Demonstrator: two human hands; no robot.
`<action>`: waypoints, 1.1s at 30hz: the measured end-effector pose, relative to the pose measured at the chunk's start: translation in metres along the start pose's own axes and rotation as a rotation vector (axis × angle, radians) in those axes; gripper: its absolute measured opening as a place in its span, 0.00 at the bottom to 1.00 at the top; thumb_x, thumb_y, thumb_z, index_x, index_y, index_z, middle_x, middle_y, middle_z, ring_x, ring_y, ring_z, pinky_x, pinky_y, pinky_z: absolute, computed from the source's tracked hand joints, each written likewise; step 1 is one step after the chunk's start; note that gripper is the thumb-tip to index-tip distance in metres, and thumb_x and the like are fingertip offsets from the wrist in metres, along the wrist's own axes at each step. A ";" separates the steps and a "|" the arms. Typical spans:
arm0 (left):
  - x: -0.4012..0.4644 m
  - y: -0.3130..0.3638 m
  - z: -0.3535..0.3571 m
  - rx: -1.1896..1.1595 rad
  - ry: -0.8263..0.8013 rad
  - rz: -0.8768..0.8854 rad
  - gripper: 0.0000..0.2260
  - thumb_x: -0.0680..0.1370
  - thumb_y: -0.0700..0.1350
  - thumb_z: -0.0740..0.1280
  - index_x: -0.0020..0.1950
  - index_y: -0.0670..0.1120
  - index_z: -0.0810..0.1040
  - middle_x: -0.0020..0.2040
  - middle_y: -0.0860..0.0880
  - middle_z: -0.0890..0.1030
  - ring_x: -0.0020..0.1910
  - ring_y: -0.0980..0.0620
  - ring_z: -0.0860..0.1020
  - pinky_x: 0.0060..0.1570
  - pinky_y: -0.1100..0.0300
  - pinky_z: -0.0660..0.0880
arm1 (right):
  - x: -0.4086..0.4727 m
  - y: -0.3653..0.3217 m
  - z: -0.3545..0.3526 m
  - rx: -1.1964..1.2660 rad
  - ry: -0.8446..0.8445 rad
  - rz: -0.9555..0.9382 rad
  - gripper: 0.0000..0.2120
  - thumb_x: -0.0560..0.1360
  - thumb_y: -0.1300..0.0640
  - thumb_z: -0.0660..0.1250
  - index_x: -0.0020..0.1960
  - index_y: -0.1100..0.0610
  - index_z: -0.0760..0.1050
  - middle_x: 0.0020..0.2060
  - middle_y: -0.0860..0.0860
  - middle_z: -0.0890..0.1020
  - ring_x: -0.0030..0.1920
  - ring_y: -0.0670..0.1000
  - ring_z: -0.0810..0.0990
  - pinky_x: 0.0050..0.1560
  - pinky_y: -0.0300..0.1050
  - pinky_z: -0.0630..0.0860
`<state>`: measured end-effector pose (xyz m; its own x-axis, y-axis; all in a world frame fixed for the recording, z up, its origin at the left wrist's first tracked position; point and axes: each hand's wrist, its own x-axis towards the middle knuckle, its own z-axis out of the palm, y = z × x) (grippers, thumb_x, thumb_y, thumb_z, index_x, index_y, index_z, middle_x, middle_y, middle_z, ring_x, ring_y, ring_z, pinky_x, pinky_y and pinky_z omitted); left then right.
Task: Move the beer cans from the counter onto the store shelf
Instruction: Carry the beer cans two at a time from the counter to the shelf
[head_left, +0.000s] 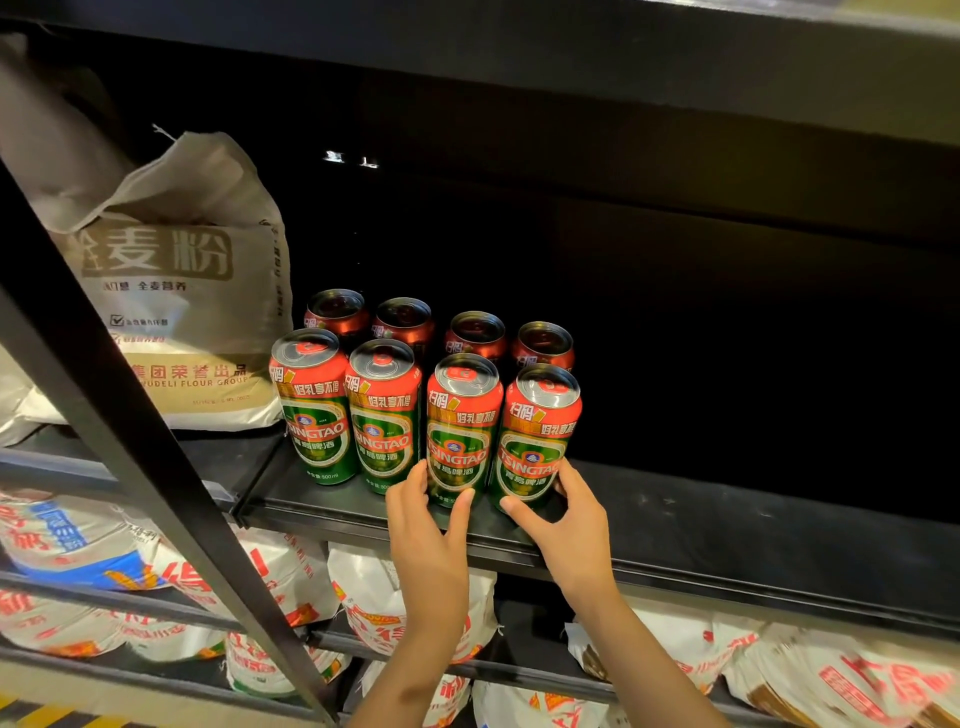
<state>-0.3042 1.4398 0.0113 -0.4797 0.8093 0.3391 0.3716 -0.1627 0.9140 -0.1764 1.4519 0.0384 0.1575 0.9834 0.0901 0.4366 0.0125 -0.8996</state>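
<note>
The shelf (675, 525) ran across mid-frame, a flour sack (182, 291) at upper left. Eight cans (384, 415) stood upright at centre in two rows of four, none seen on a bench. The left hand (426, 525) loosely cupped the third front can (462, 426); the right hand (566, 514) cupped the fourth can (535, 436), fingers partly open around each base. Risk judged: both stood near the front lip, and a careless release could tip them off or into neighbours.

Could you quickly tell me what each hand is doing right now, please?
Left hand: closed around the third front can.
Right hand: closed around the rightmost front can.
</note>
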 end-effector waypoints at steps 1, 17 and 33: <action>0.000 0.001 0.000 -0.011 0.007 -0.011 0.23 0.74 0.47 0.69 0.67 0.43 0.69 0.57 0.53 0.71 0.57 0.56 0.72 0.58 0.63 0.69 | 0.000 0.000 0.000 0.006 0.000 0.000 0.30 0.68 0.52 0.76 0.68 0.50 0.70 0.59 0.42 0.77 0.59 0.41 0.74 0.58 0.35 0.69; 0.000 0.008 -0.016 0.051 -0.137 -0.046 0.24 0.76 0.44 0.67 0.71 0.47 0.66 0.64 0.52 0.69 0.65 0.55 0.69 0.64 0.59 0.68 | -0.005 0.002 0.006 -0.155 -0.020 -0.010 0.35 0.72 0.44 0.69 0.74 0.45 0.58 0.71 0.43 0.69 0.76 0.52 0.55 0.75 0.57 0.56; -0.022 0.025 -0.089 0.244 -1.074 0.019 0.14 0.76 0.43 0.67 0.62 0.46 0.76 0.60 0.47 0.78 0.58 0.49 0.76 0.60 0.54 0.71 | -0.229 0.004 -0.063 -0.091 0.290 0.380 0.11 0.78 0.51 0.64 0.60 0.44 0.72 0.55 0.40 0.76 0.59 0.43 0.75 0.48 0.29 0.72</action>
<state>-0.3550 1.3674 0.0469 0.4252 0.8963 -0.1256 0.5750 -0.1604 0.8022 -0.1548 1.2152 0.0412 0.5557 0.8240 -0.1108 0.3735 -0.3665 -0.8521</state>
